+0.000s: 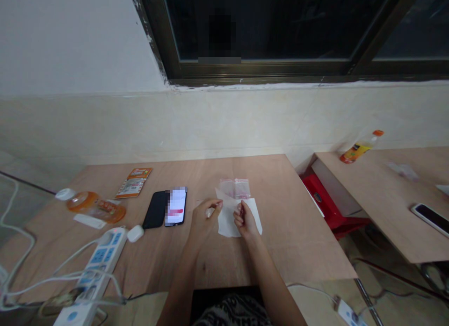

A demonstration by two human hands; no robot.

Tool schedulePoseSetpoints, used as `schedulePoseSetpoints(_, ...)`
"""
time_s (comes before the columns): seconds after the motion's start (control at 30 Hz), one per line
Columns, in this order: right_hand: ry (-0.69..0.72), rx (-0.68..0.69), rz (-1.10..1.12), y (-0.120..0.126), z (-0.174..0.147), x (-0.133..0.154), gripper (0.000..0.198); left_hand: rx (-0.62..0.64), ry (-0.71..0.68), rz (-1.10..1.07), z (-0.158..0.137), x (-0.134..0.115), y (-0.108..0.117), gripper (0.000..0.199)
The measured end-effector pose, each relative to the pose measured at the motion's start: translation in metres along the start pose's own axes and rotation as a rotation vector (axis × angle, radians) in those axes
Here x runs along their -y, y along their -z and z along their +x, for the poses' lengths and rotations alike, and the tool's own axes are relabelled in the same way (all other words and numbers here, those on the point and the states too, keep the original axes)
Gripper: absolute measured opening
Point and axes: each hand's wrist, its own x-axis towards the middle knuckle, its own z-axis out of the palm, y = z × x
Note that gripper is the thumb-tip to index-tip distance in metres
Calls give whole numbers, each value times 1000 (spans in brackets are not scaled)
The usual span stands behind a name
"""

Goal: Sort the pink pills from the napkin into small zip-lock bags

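Observation:
My left hand point(206, 217) is closed in a pinch at the upper left corner of a sheet of thin white paper point(228, 225), which looks slightly lifted there. A small whitish bit point(209, 212) shows by its palm; I cannot tell what it is. Over the paper's right part, my right hand point(245, 219) has its fingers curled and the thumb pressed to them. Whatever those fingers hold is too small to name. Just beyond the paper lie clear plastic zip bags point(242, 188) with reddish edges, side by side.
Left of my hands are a lit phone point(176, 206), a black phone-sized object point(154, 210), an orange packet point(133, 183), a lying drink bottle point(96, 206) and a power strip point(101, 260) with cables. Right, across a gap with a red stool point(319, 199), another table holds a bottle point(359, 148) and phone point(431, 218).

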Motion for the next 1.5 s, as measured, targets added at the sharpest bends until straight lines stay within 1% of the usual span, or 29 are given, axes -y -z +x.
schedulePoseSetpoints(0.1, 79, -35, -16, 9, 5, 6, 45, -85, -36, 39, -3, 5, 6, 23)
schedulePoseSetpoints(0.17, 161, -113, -31, 17, 9, 12, 46, -153, -60, 71, -9, 13, 9, 30)
schedulePoseSetpoints(0.23, 256, -219, -61, 23, 15, 17, 45, -199, -65, 107, -16, 26, 11, 40)
schedulePoseSetpoints(0.33, 427, -414, -161, 29, 25, 20, 43, -183, -6, 92, -31, 53, 7, 56)
schedulePoseSetpoints(0.43, 529, -534, -243, 32, 35, 18, 44, -150, 92, 32, -46, 77, -4, 74)
schedulePoseSetpoints(0.53, 661, -563, -379, 33, 42, 13, 47, -151, 160, 21, -57, 91, -18, 82)
schedulePoseSetpoints(0.6, 761, -565, -499, 34, 43, 9, 50, -130, 187, 24, -64, 96, -27, 81)
schedulePoseSetpoints(0.63, 786, -559, -548, 35, 43, 7, 50, -117, 197, 22, -67, 98, -31, 81)
schedulePoseSetpoints(0.7, 791, -545, -632, 35, 42, 3, 51, -90, 212, 22, -73, 102, -36, 80)
schedulePoseSetpoints(0.77, 761, -520, -695, 34, 41, 0, 51, -54, 235, 47, -79, 107, -39, 76)
schedulePoseSetpoints(0.9, 724, -512, -744, 33, 42, -4, 53, 19, 292, 176, -80, 114, -32, 56)
schedulePoseSetpoints(0.97, 718, -527, -758, 34, 43, -4, 53, 4, 258, 263, -72, 113, -25, 46)
schedulePoseSetpoints(1.03, 720, -542, -776, 36, 44, -5, 53, -70, 155, 373, -58, 110, -17, 42)
schedulePoseSetpoints(1.07, 723, -548, -785, 37, 44, -5, 53, -137, 92, 440, -49, 109, -14, 42)
schedulePoseSetpoints(1.13, 733, -559, -801, 38, 45, -6, 53, -217, -9, 582, -29, 107, -11, 48)
schedulePoseSetpoints(1.2, 739, -568, -809, 39, 45, -6, 54, -228, -69, 675, -9, 107, -14, 55)
schedulePoseSetpoints(1.27, 739, -566, -811, 39, 45, -6, 54, -204, -48, 717, 6, 111, -20, 62)
schedulePoseSetpoints(1.33, 740, -555, -811, 38, 44, -5, 54, -178, 21, 759, 15, 117, -28, 65)
schedulePoseSetpoints(1.4, 747, -544, -814, 36, 43, -3, 53, -161, 74, 791, 18, 121, -34, 64)
schedulePoseSetpoints(1.5, 762, -540, -817, 34, 41, -1, 53, -161, 85, 798, 18, 125, -35, 60)
